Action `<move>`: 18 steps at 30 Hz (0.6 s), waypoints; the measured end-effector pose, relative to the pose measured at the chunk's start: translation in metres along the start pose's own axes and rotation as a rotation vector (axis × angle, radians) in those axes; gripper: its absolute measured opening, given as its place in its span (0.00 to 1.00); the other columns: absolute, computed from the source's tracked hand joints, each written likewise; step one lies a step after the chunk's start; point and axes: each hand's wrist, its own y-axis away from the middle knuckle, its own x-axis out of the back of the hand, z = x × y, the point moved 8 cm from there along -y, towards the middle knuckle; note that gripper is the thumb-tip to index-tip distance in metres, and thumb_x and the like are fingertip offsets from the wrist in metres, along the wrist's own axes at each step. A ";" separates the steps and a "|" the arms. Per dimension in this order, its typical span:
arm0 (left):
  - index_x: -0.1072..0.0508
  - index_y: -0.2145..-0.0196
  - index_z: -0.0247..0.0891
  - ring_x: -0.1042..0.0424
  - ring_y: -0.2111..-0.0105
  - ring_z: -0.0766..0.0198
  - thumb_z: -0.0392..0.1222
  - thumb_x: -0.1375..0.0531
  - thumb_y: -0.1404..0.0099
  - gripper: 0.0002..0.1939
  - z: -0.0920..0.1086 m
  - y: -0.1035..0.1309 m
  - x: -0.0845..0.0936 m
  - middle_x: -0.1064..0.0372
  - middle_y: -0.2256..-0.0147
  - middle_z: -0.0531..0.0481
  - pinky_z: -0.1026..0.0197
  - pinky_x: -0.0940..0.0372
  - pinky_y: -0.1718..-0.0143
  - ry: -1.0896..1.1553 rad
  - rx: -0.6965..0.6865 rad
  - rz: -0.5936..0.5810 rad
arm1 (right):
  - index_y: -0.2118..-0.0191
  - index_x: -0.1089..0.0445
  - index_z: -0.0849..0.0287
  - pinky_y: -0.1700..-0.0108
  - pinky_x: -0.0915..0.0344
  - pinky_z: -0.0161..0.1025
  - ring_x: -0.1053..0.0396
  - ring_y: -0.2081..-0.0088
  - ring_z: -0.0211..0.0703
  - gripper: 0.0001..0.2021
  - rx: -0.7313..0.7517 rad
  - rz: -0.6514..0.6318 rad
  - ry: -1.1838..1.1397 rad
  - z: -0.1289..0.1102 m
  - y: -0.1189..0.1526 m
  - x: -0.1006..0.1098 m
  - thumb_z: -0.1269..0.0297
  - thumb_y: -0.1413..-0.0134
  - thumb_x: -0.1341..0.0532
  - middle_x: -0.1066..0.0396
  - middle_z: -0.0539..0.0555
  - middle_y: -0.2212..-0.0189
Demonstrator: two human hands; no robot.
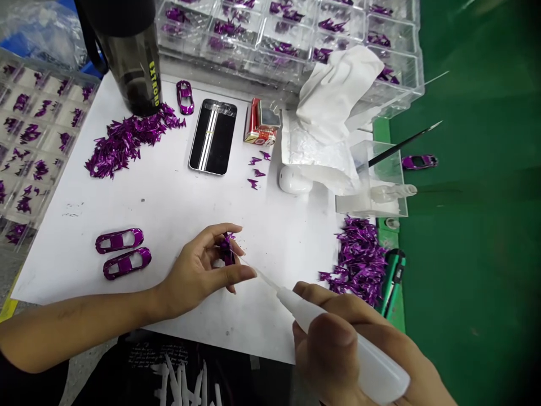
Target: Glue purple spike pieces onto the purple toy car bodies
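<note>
My left hand is closed on a small purple toy car body, pinched between thumb and fingers above the white sheet. Much of that body is hidden by the fingers. In my right hand is a white squeeze bottle with a long thin nozzle. Its fine tip reaches to the car body; whether they touch I cannot tell. Two purple toy car bodies lie side by side left of my left hand. Four small purple pointed parts rest beyond it.
Purple parts form a heap at back left and another heap at right. Around them stand a dark bottle, a phone, a red box, tissues, compartment trays and a green cutter.
</note>
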 end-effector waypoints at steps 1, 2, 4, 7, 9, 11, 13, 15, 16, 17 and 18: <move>0.28 0.45 0.43 0.29 0.65 0.68 0.39 0.25 0.42 0.29 0.000 0.000 0.000 0.33 0.58 0.51 0.65 0.25 0.70 0.002 0.000 0.001 | 0.71 0.33 0.51 0.72 0.31 0.38 0.23 0.71 0.44 0.15 -0.013 0.009 -0.024 0.000 0.000 -0.001 0.57 0.29 0.41 0.26 0.51 0.74; 0.28 0.45 0.43 0.29 0.65 0.68 0.39 0.25 0.42 0.29 0.000 0.000 0.001 0.33 0.58 0.51 0.65 0.25 0.70 0.003 -0.001 0.002 | 0.70 0.33 0.51 0.73 0.32 0.38 0.24 0.71 0.44 0.15 -0.029 0.017 -0.047 0.001 0.000 -0.001 0.57 0.29 0.41 0.27 0.50 0.74; 0.28 0.45 0.43 0.29 0.65 0.68 0.39 0.25 0.41 0.29 -0.001 0.000 0.001 0.33 0.58 0.51 0.65 0.25 0.70 0.006 -0.001 0.004 | 0.71 0.34 0.50 0.74 0.33 0.40 0.25 0.73 0.44 0.15 -0.058 0.021 -0.070 0.004 -0.001 -0.002 0.56 0.30 0.41 0.28 0.50 0.76; 0.28 0.44 0.42 0.29 0.64 0.67 0.40 0.25 0.41 0.29 -0.001 0.000 0.002 0.33 0.58 0.51 0.66 0.25 0.70 0.005 0.002 0.002 | 0.72 0.35 0.50 0.75 0.34 0.41 0.26 0.75 0.44 0.15 -0.017 -0.005 -0.096 0.008 -0.002 -0.003 0.56 0.31 0.40 0.30 0.50 0.78; 0.29 0.44 0.42 0.29 0.64 0.67 0.39 0.25 0.41 0.29 0.000 0.000 0.002 0.32 0.58 0.51 0.66 0.25 0.70 0.005 0.000 -0.002 | 0.73 0.34 0.49 0.75 0.34 0.42 0.26 0.74 0.45 0.15 0.002 -0.021 -0.084 0.012 -0.002 -0.003 0.57 0.32 0.40 0.29 0.51 0.77; 0.29 0.44 0.42 0.29 0.65 0.68 0.39 0.26 0.41 0.29 0.000 0.000 0.001 0.32 0.58 0.51 0.66 0.24 0.70 0.006 0.004 -0.009 | 0.72 0.33 0.48 0.75 0.34 0.42 0.25 0.74 0.47 0.14 -0.007 -0.023 -0.064 0.016 -0.002 -0.002 0.58 0.32 0.40 0.27 0.53 0.76; 0.29 0.44 0.42 0.29 0.65 0.68 0.39 0.26 0.40 0.29 0.000 0.000 0.001 0.32 0.58 0.51 0.66 0.24 0.70 0.007 0.006 -0.011 | 0.72 0.32 0.48 0.76 0.35 0.43 0.26 0.75 0.47 0.13 0.009 -0.030 -0.064 0.013 -0.003 -0.003 0.59 0.33 0.40 0.27 0.53 0.76; 0.29 0.44 0.42 0.29 0.64 0.68 0.39 0.26 0.40 0.28 0.000 0.000 0.001 0.32 0.58 0.51 0.66 0.24 0.70 0.008 0.004 -0.013 | 0.71 0.30 0.47 0.76 0.35 0.43 0.26 0.75 0.47 0.12 0.022 -0.032 -0.079 0.008 -0.002 -0.004 0.59 0.33 0.39 0.26 0.52 0.76; 0.29 0.44 0.42 0.29 0.64 0.68 0.38 0.26 0.40 0.28 0.000 0.000 0.001 0.32 0.58 0.51 0.66 0.24 0.70 0.008 0.003 -0.013 | 0.71 0.30 0.47 0.75 0.34 0.43 0.26 0.75 0.47 0.12 -0.004 -0.022 -0.076 0.009 -0.001 -0.003 0.59 0.33 0.40 0.26 0.52 0.75; 0.29 0.44 0.42 0.29 0.63 0.67 0.38 0.26 0.40 0.28 0.000 0.000 0.001 0.32 0.58 0.51 0.66 0.24 0.70 0.008 0.003 -0.014 | 0.71 0.30 0.47 0.74 0.33 0.43 0.25 0.73 0.47 0.13 -0.049 -0.008 -0.068 0.012 0.001 -0.002 0.59 0.32 0.40 0.26 0.52 0.75; 0.29 0.44 0.43 0.29 0.63 0.67 0.38 0.26 0.40 0.29 0.000 0.000 0.001 0.32 0.58 0.51 0.66 0.24 0.70 0.006 0.005 -0.014 | 0.72 0.31 0.47 0.73 0.32 0.43 0.24 0.72 0.48 0.14 -0.097 0.005 -0.059 0.016 0.003 0.001 0.58 0.33 0.40 0.26 0.53 0.75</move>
